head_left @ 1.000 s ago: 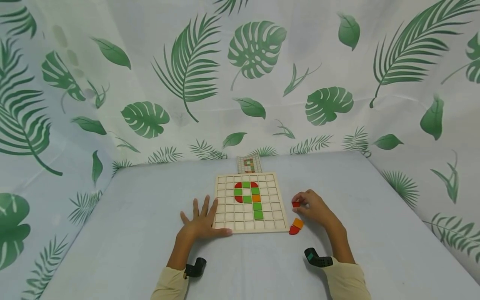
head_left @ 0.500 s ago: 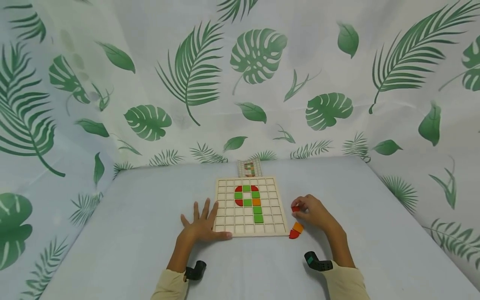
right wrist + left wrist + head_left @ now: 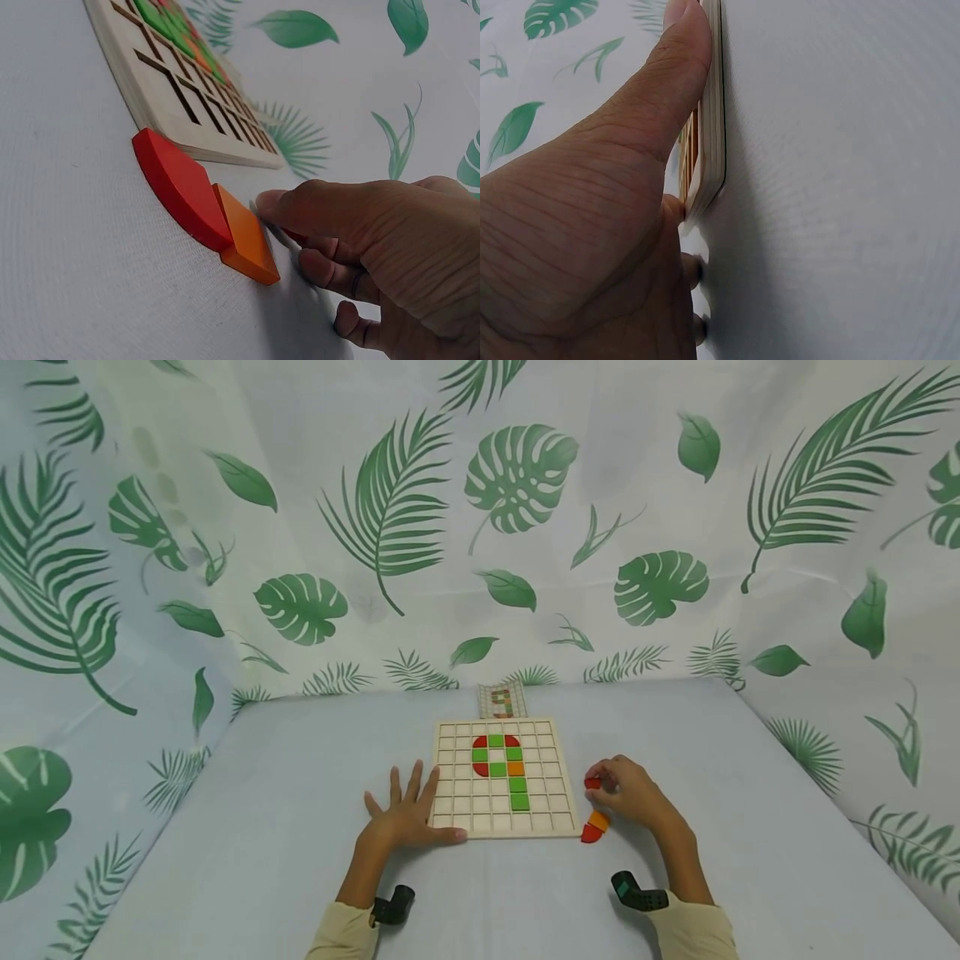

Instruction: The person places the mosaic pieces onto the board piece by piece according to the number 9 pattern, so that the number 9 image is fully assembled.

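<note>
A wooden grid board (image 3: 455, 821) lies flat, bearing red, green and orange tiles laid out like a figure 9. My left hand (image 3: 405, 823) spreads its fingers at the board's near left corner, thumb (image 3: 676, 64) along the near edge. Right of the board, my right hand (image 3: 628, 789) pinches a red tile (image 3: 592, 783) between thumb and fingertips, low over the cloth. In the right wrist view that tile is mostly hidden behind the thumb. Close by lie an orange square tile (image 3: 246, 236) and a red quarter-round tile (image 3: 180, 184), side by side, near the board's corner.
A small pattern card (image 3: 503, 701) with a printed 9 stands behind the board's far edge. Pale cloth (image 3: 247, 827) covers the table, with a leaf-print curtain (image 3: 420, 568) around the back and sides. A black wrist camera (image 3: 637, 892) sits on each forearm.
The head view has tilted, so the whole scene sits slightly lower in it. Both hands and the tiles keep nearly the same places relative to the board.
</note>
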`<move>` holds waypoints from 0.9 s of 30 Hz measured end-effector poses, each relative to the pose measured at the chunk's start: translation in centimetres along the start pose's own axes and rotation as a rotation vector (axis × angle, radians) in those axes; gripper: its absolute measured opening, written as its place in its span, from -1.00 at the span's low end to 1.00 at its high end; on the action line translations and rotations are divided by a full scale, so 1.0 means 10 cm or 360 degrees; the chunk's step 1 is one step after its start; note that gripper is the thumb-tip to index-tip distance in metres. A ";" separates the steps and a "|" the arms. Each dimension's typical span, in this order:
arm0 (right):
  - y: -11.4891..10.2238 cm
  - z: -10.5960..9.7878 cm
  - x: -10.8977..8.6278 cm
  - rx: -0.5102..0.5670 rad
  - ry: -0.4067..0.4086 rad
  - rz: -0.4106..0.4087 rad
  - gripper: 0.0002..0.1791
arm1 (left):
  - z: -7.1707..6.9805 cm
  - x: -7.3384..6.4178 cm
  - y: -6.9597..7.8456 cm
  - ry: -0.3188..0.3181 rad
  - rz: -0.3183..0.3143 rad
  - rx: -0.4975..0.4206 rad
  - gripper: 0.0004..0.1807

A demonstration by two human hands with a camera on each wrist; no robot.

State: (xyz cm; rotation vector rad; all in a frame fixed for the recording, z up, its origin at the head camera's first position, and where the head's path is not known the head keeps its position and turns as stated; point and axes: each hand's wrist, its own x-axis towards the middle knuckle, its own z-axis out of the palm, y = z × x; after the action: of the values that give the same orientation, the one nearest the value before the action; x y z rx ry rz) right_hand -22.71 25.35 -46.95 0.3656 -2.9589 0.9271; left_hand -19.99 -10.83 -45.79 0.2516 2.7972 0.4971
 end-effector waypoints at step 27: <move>-0.24 0.11 0.06 0.0150 -0.0116 -0.0268 -0.75 | -0.01 -0.01 0.03 -0.0005 -0.0014 -0.0004 0.26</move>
State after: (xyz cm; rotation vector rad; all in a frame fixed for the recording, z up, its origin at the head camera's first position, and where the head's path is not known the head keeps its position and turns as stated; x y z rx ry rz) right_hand -22.65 22.68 -46.51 0.6541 -2.8976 1.0559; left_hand -19.87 -10.67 -45.54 0.2397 2.7932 0.4979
